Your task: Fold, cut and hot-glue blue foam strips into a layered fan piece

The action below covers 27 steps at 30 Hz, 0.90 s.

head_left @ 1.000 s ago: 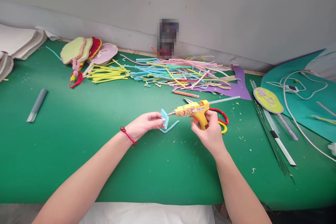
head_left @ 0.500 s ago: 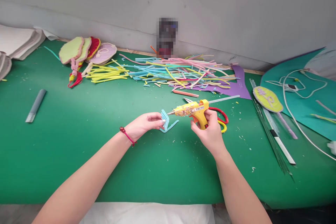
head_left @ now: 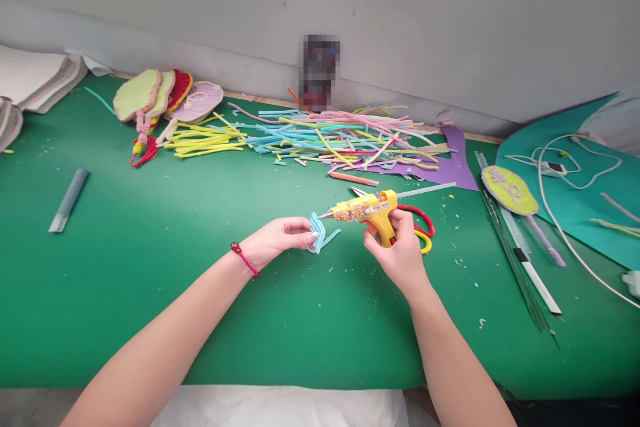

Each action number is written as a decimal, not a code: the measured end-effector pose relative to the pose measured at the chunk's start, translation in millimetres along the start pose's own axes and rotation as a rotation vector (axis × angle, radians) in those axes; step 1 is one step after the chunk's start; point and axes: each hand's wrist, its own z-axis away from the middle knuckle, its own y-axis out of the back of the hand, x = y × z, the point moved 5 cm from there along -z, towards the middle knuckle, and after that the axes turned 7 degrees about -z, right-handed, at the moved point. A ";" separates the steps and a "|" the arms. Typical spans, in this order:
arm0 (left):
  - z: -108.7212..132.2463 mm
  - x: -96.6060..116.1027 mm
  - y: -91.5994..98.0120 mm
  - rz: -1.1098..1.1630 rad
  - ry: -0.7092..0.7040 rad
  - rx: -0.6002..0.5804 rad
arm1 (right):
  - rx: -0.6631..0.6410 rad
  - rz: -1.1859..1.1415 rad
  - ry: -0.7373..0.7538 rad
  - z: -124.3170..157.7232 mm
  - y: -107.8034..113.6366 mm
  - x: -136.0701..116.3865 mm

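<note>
Left hand (head_left: 277, 240) pinches a folded blue strip (head_left: 318, 235); right hand (head_left: 400, 250) grips a glue gun (head_left: 370, 211), nozzle at the strip. Gluing seems in hand; steadiness needed.

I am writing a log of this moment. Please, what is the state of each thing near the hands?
left hand, closed on the blue strip
blue strip, folded in layers, one end loose
right hand, gripping the glue gun
glue gun, nozzle tip at the strip
scissors, lying on the table

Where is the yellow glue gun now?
Head view, right of centre: the right hand holds the glue gun, nozzle near the blue strip in the left hand.
</note>
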 end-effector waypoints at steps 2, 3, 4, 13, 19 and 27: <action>-0.1 -0.3 -0.3 0.001 -0.002 -0.009 | -0.001 0.008 0.000 -0.1 -0.1 0.0; -0.2 -0.6 -0.4 0.001 -0.003 -0.012 | -0.001 0.012 0.001 -0.1 -0.2 -0.1; -0.3 -1.0 -0.4 0.001 -0.003 -0.014 | 0.000 0.016 0.000 -0.1 -0.3 -0.2; -0.6 -2.8 0.6 -0.020 0.014 -0.024 | 0.012 0.057 -0.011 0.9 -0.9 -0.3; -0.3 -2.8 0.4 -0.036 0.022 -0.019 | 0.014 0.044 -0.017 -0.1 -1.3 2.0; -0.2 -2.2 2.1 -0.071 0.038 -0.004 | 0.059 0.041 -0.072 -3.7 2.1 8.1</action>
